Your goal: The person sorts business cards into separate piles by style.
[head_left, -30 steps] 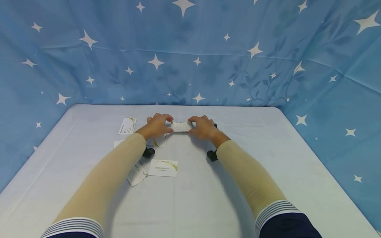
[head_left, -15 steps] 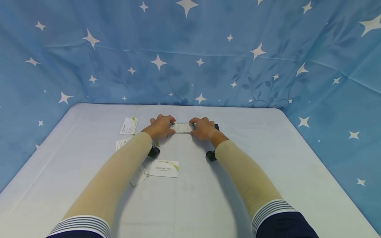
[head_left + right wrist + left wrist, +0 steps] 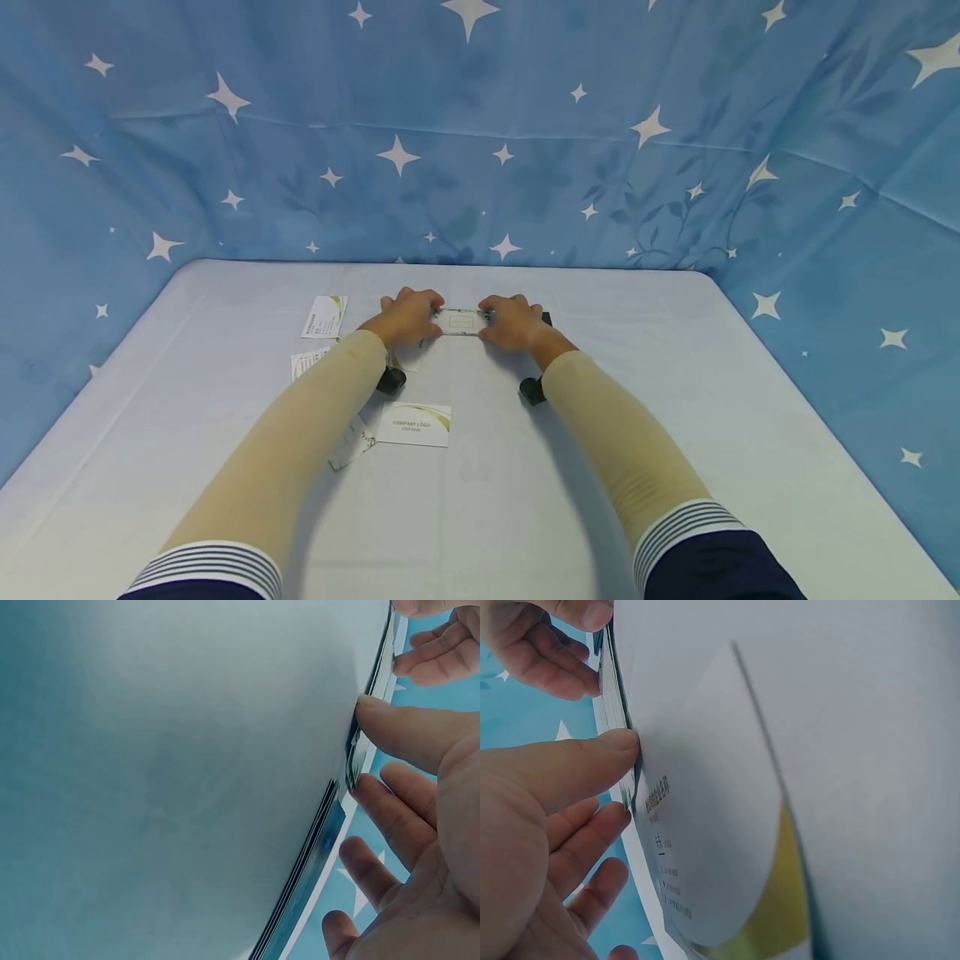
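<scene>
So I hold a small stack of cards [image 3: 460,322] between my two hands, out at the far middle of the white table [image 3: 675,433]. My left hand [image 3: 405,317] pinches one end with thumb and fingers curled on it, and my right hand [image 3: 512,322] pinches the other end the same way. In the wrist views I see the thin edges of many cards pressed together, so I think some cards are gathered up already. I cannot count how many are in the stack. Some are still left lying on the table. I count four loose cards: one at the far left [image 3: 324,317], one near my left arm [image 3: 309,363], one with a logo [image 3: 414,424] and one [image 3: 349,442] partly under my arm. Another may be hiding under my left wrist, I cannot tell.
</scene>
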Demonstrator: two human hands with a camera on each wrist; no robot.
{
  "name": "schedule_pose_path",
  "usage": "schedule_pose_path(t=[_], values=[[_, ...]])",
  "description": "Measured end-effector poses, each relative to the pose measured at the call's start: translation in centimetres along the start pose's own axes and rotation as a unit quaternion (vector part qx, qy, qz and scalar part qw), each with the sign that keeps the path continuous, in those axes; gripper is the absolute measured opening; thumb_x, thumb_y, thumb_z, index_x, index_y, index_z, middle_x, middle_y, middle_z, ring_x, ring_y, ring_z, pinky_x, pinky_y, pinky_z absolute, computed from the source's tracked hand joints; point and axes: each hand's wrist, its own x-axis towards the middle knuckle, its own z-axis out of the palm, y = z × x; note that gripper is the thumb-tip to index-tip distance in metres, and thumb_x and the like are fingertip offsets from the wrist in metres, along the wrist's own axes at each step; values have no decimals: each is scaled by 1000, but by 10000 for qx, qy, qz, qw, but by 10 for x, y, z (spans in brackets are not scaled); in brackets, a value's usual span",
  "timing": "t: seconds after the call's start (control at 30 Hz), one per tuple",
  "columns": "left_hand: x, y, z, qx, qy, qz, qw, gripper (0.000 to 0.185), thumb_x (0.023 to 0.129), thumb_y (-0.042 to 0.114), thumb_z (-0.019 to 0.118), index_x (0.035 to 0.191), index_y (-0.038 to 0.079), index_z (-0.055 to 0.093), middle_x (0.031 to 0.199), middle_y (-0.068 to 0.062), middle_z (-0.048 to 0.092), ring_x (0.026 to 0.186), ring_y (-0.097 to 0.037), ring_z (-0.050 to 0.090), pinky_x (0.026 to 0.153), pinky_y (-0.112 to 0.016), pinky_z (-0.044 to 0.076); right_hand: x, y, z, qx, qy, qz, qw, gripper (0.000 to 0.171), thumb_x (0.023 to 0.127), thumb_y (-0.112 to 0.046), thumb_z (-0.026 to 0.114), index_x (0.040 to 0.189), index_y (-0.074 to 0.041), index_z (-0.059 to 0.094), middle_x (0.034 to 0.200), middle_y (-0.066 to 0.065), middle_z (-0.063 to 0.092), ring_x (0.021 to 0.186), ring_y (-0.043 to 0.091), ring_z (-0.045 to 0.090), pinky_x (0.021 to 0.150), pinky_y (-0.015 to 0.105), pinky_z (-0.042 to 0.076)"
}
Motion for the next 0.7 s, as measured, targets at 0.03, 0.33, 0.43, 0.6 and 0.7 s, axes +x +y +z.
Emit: schedule_pose_path(t=[0.03, 0.33, 0.43, 0.6, 0.7], values=[[0, 0, 0, -5, 5, -3, 10000, 57, 95, 26, 72, 145, 12, 51, 142, -6, 54, 130, -29, 38, 101, -51, 23, 0, 0, 0, -15, 4, -16, 10000, 56, 95, -32, 69, 146, -19, 52, 143, 6, 54, 129, 34, 38, 104, 55, 27], [2, 0, 1, -113, 44, 9, 9999, 57, 93, 26, 73, 143, 11, 53, 141, -6, 55, 127, -30, 40, 99, -51, 23, 0, 0, -2, -181, 4, -195, 9996, 56, 93, -33, 67, 146, -17, 52, 142, 3, 56, 130, 32, 40, 102, 54, 26], [3, 1, 1, -163, 48, 4, 9999, 57, 93, 26, 73, 143, 10, 53, 140, -6, 55, 126, -30, 41, 99, -51, 23, 1, 0, -2, -212, -1, -207, 9996, 57, 93, -33, 67, 146, -17, 52, 142, 3, 56, 129, 32, 41, 102, 53, 27], [3, 1, 1, -189, 42, -24, 9998, 58, 92, 27, 74, 143, 11, 53, 140, -5, 55, 125, -30, 40, 100, -50, 24, 1, 1, -3, -191, -16, -201, 9996, 58, 93, -33, 67, 146, -17, 52, 142, 4, 56, 128, 32, 41, 101, 53, 27], [3, 1, 2, -260, -16, -54, 9996, 59, 92, 28, 74, 144, 11, 52, 142, -5, 54, 127, -30, 39, 100, -51, 24, 0, 1, -2, -142, -44, -165, 9998, 60, 93, -34, 67, 147, -17, 50, 143, 5, 55, 130, 33, 39, 103, 55, 26]])
